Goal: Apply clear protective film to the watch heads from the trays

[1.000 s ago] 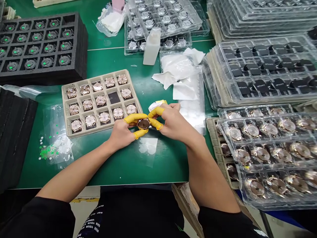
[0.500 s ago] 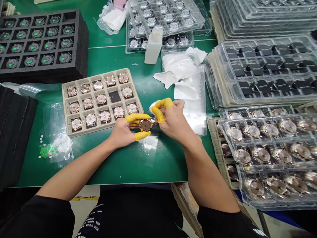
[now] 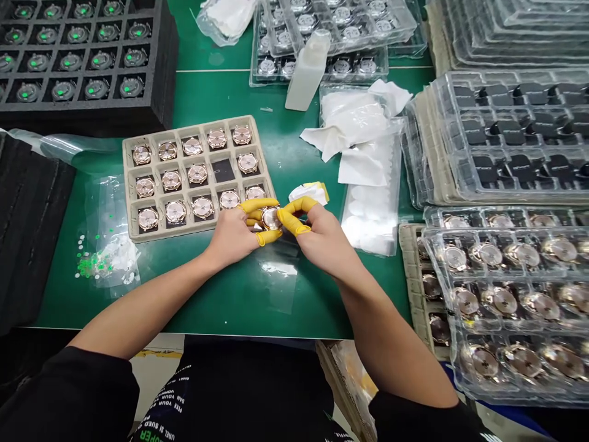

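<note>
A rose-gold watch head [image 3: 270, 218] sits between my two hands, above the front of the green table. My left hand [image 3: 237, 230], with yellow finger cots, is closed around its left side, fingers above and thumb below. My right hand [image 3: 313, 230], in similar cots, has its fingertips closed at the right edge of the watch head. Just behind the hands is a beige tray [image 3: 125, 178] of similar watch heads, with one compartment showing only its dark bottom. A crumpled white cloth [image 3: 306, 193] with a yellow piece lies beyond my right hand.
A black foam tray [image 3: 159, 116] of watch parts stands far left. Green and white dots [image 3: 94, 264] lie at left. A white bottle [image 3: 307, 73], wipes [image 3: 363, 167] and clear trays [image 3: 391, 27] are behind. Stacked clear trays [image 3: 442, 236] of watch heads line the right.
My right fingers have moved in to the watch head's right edge. Its visible face now looks lighter. The view has shifted, and more of the crumpled cloth shows.
</note>
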{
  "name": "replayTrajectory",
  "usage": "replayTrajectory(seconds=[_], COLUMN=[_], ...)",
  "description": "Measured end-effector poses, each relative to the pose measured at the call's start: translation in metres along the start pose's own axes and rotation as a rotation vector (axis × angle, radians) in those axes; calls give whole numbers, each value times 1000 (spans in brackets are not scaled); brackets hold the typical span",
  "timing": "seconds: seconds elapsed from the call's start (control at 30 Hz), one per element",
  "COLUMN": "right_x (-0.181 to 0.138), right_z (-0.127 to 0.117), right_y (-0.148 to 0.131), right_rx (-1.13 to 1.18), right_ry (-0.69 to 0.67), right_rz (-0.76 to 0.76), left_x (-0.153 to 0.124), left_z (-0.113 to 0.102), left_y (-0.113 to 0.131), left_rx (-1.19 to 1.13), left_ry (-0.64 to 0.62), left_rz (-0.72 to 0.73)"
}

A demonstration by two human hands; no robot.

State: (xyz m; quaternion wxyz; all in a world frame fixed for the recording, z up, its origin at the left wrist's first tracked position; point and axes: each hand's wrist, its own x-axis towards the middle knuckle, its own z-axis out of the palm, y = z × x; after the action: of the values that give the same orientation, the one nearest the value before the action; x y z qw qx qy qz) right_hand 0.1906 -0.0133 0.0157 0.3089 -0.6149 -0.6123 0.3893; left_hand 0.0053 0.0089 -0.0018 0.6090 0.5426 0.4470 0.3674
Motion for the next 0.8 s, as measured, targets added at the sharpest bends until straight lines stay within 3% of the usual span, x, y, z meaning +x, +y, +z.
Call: replayTrajectory(seconds=[0.43,0.8], right_x=[-2,-5], right_z=[6,13], right_y=[-7,-3], right_rx=[-66,-109], right_ry=[65,158], right_rz=[30,-54], left_x=[0,-1], left_z=[1,0], left_y=[1,1], left_rx=[-11,11], left_ry=[9,3], left_rz=[-4,7])
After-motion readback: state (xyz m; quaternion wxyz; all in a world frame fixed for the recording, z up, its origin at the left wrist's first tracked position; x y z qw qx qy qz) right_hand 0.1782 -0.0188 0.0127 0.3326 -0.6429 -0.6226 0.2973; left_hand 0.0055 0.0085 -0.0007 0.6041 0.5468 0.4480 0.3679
